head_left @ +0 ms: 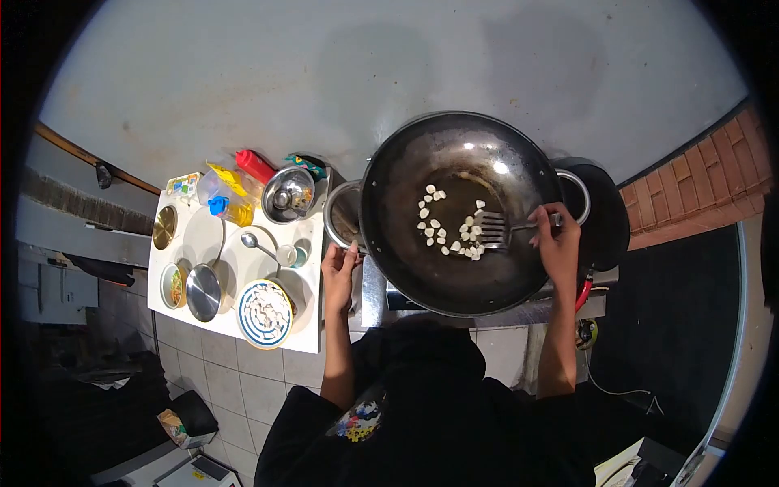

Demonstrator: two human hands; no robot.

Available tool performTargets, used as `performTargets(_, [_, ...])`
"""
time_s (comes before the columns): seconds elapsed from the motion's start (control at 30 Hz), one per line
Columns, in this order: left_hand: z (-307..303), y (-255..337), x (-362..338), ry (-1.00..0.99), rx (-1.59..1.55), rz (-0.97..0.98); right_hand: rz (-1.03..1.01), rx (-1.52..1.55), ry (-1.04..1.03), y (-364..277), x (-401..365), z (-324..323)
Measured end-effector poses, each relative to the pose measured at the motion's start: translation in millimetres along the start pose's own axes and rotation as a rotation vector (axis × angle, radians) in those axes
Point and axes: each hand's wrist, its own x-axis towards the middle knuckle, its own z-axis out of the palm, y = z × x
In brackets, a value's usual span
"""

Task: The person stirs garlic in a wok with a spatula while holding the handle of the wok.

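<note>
A large dark wok (pixel 406 268) sits on the stove, with a ring handle on each side. Small white pieces (pixel 468 230), whose kind I cannot make out, lie in a loose curve on its oily bottom. My right hand (pixel 558 245) is closed around the handle of a slotted metal spatula (pixel 493 230). The spatula's blade rests in the wok, touching the pieces on the right. My left hand (pixel 337 276) grips the lower end of the wok's left ring handle (pixel 328 217) between thumb and fingers.
A white table (pixel 305 331) at left bears a striped plate of white pieces (pixel 265 315), a steel bowl (pixel 288 195), a red bottle (pixel 256 165), a yellow-liquid bottle (pixel 237 213), a spoon (pixel 258 243) and small bowls. Behind the wok's right handle sits a black pan (pixel 610 215). A grey wall (pixel 243 81) stands behind.
</note>
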Motion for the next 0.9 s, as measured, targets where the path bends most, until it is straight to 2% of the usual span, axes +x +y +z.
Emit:
performTargets(0.07, [0,1,0,0.004,0.005,-0.001,0.019,0.164,-0.076,-1,-4,9])
performTargets(0.2, [-1,-1,0,0.011,0.025,-0.003,-0.035,0.279,-0.147,-1,-9,24])
performTargets(0.53, [0,-4,2,0.024,-0.005,-0.003,-0.279,0.058,-0.315,-32,-15,12])
performTargets(0.9, [10,7,0,0.097,-0.035,-0.013,-0.366,0.002,-0.354,-38,-26,10])
